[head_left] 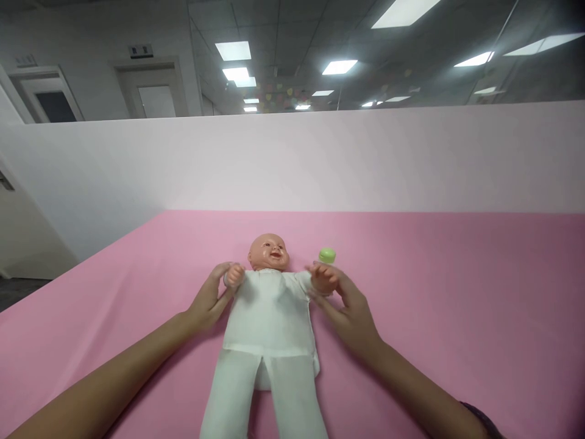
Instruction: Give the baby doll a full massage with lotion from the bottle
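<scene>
A white partition (365,160) is standing beyond the doll's head, and a pink tabletop (457,305) is spreading out beneath and around the doll. The doll (272,314) itself, in a white top and trousers, is lying on its back with its head pointing away from the person; this placing is probably giving both hands equal reach to its arms, while the flat surface is bearing its weight. The arms are being held out to either side, seemingly to keep them from flopping.

The right hand (351,308) is curving half open at the doll's arm on that side, fingers lying behind the doll's spread palm and thumb resting near the sleeve; how firmly it is gripping, I cannot tell. The left hand (214,297) is pinching the doll's opposite arm near its small fist, between thumb and fingers. Smallest of all, a green lid (327,255) is showing just beside the doll's raised palm, the right hand partly hiding whatever is sitting below it.
</scene>
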Demonstrator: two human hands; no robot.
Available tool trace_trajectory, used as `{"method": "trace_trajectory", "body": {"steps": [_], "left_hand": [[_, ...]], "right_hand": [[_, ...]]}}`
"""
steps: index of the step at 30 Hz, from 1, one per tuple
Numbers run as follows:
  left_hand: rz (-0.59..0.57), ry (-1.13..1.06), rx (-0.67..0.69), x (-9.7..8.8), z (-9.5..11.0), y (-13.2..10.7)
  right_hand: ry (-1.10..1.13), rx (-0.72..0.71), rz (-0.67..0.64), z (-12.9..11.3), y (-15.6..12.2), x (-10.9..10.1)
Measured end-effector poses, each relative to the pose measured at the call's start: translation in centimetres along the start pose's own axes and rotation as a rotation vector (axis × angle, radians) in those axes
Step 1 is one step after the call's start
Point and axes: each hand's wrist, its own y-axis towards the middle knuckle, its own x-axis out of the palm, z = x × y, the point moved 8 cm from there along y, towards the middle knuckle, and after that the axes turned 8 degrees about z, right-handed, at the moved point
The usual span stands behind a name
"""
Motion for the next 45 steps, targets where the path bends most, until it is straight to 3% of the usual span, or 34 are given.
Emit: {"method": "trace_trajectory", "body": {"steps": [5, 8, 11, 14, 17, 20, 22, 25, 27, 32, 34, 37, 41, 45], "left_hand": [[0.34, -0.293, -0.423, -1.7, -3.3, 0.1], [0.503, -0.445, -0.732, -2.3, -5.6, -0.8], [0.64, -0.539, -0.956, -2.6, -7.4, -2.1], [0.758, -0.619, -1.108, -2.5, -8.6, -3.3], [0.806, -0.704, -1.216, -1.9, -9.2, -3.9], [0.834, -0.724, -1.271, -1.7, -9.4, -4.2], [0.855, -0.743, -1.283, -1.7, -9.4, -4.2], [0.881, -0.762, -1.279, -1.7, -9.4, -4.2], [0.89, -0.759, -1.276, -1.7, -9.3, -4.2], [0.875, -0.685, -1.243, -2.1, -9.0, -4.2], [0.825, -0.591, -1.161, -2.6, -8.5, -3.8], [0.657, -0.403, -0.907, -2.9, -6.6, -2.2], [0.426, -0.305, -0.476, -1.9, -2.9, -0.3], [0.142, -0.065, -0.156, 0.0, 0.5, 0.0]], "right_hand": [[0.274, 0.416, 0.238, 3.7, 0.5, -1.6], [0.372, 0.652, 0.284, 6.0, -0.2, -1.6], [0.447, 0.762, 0.294, 7.6, -0.7, -1.3], [0.487, 0.87, 0.316, 9.9, -1.6, -1.2], [0.505, 0.903, 0.284, 12.1, -2.2, -1.1], [0.533, 0.872, 0.224, 13.2, -2.3, -0.7], [0.588, 0.97, 0.267, 13.7, -2.9, -0.5], [0.644, 1.194, 0.402, 13.2, -4.1, -0.4], [0.657, 1.272, 0.463, 12.3, -4.3, -0.4], [0.683, 1.298, 0.536, 10.7, -4.0, -0.5], [0.654, 1.211, 0.515, 10.1, -3.4, -0.9], [0.575, 0.929, 0.445, 7.8, -1.6, -1.6], [0.369, 0.534, 0.298, 3.6, 0.1, -1.6], [0.261, 0.311, 0.079, 1.5, 0.0, 0.2]]}}
